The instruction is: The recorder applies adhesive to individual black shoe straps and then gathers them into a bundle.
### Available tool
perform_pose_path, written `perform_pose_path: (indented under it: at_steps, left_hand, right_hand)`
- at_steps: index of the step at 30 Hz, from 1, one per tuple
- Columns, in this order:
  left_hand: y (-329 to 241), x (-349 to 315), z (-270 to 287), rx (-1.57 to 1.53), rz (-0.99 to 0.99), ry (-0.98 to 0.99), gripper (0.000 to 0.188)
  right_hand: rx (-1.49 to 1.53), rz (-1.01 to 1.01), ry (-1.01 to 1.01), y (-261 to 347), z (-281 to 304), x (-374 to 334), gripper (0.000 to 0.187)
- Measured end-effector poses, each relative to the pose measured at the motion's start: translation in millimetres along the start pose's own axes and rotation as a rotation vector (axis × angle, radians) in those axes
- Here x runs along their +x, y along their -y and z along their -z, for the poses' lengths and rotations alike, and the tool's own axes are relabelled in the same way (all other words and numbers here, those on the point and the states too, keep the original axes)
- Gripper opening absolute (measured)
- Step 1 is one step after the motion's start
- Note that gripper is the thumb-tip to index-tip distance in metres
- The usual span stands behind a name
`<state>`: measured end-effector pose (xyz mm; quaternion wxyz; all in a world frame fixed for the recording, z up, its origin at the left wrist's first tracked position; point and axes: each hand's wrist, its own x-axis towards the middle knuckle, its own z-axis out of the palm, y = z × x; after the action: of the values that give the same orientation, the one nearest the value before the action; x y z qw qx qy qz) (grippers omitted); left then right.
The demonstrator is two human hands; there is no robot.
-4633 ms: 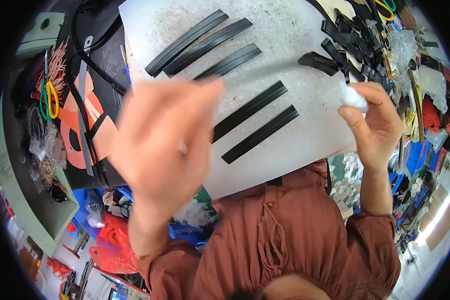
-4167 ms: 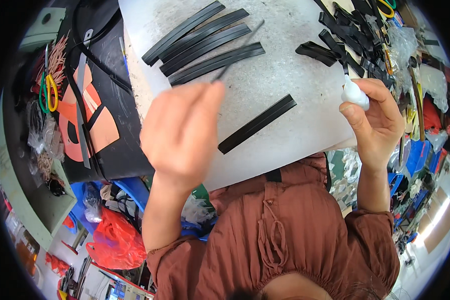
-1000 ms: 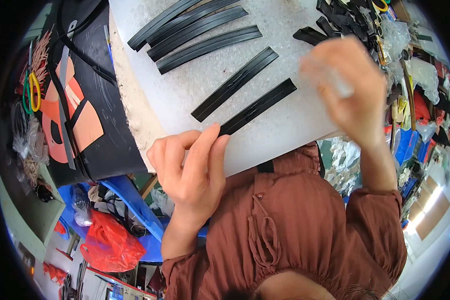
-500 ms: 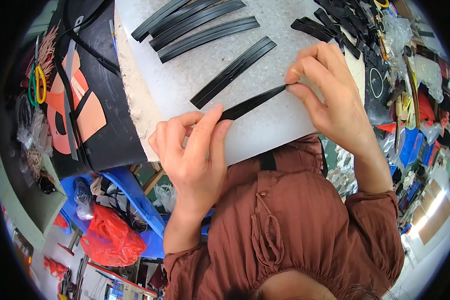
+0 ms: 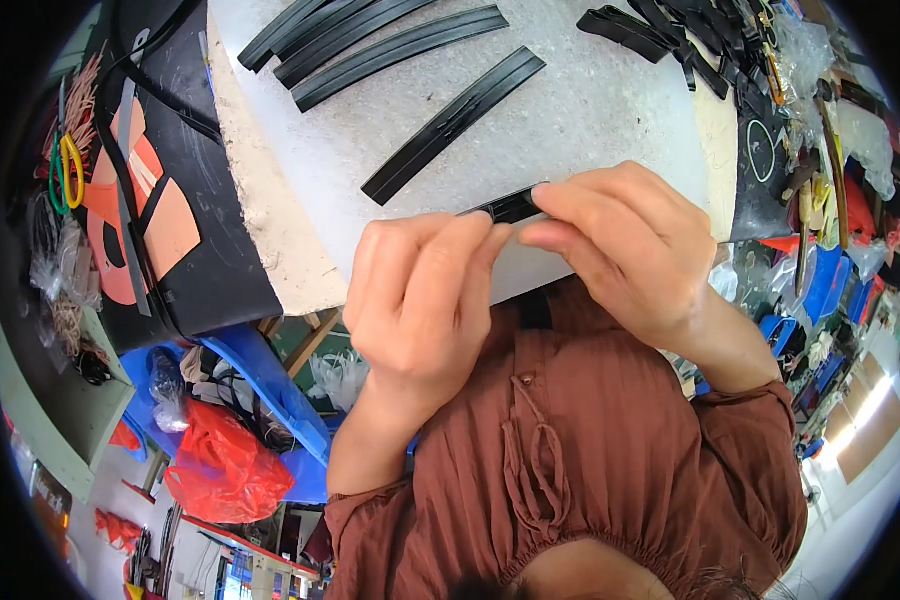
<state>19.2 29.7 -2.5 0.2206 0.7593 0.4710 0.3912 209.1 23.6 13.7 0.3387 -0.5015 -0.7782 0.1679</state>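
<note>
A black strip (image 5: 515, 206) is held between my two hands, low over the near part of the white work slab (image 5: 580, 125). My left hand (image 5: 420, 290) pinches it from the left, and its fingers cover that end. On the other side, my right hand (image 5: 630, 245) grips it between thumb and forefinger. Only a short middle stretch of the strip shows. Just beyond my hands lies a single flat black strip (image 5: 455, 125), slanting up to the right. Farther off, several similar black strips (image 5: 400, 55) lie side by side at the slab's far left.
Folded black pieces (image 5: 625, 33) are heaped at the far right. On the left lie scissors with yellow and green handles (image 5: 72, 172), a steel ruler (image 5: 130, 190) and salmon-coloured cut pieces (image 5: 175, 230). Below the table edge, a red plastic bag (image 5: 230, 465) sits in a blue bin (image 5: 270, 375).
My hands have come closer together on the strip. The right hand has moved down and left, and the left hand slightly right. Less of the strip shows; the view has shifted a little.
</note>
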Motion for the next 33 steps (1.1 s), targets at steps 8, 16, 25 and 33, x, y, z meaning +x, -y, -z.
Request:
perform_pose_path:
  at_steps: [8,16,25,33]
  left_hand:
    - [10.8,-0.7,9.5,0.026,-0.121,0.117,0.044]
    - [12.8,-0.5,10.3,-0.006,-0.109,0.117,0.043]
    - [15.7,0.4,9.2,-0.010,-0.133,0.118,0.043]
    - [10.4,1.9,9.5,0.022,-0.079,0.130,0.031]
  right_hand:
    - [0.022,0.040,0.022,-9.1,-0.2,-16.7,0.043]
    - [-0.031,0.171,0.037,-18.8,0.9,-14.5,0.046]
    - [-0.113,0.245,0.105,-19.7,0.5,-15.1,0.046]
    - [-0.156,0.261,0.100,-17.1,-1.9,-16.3,0.045]
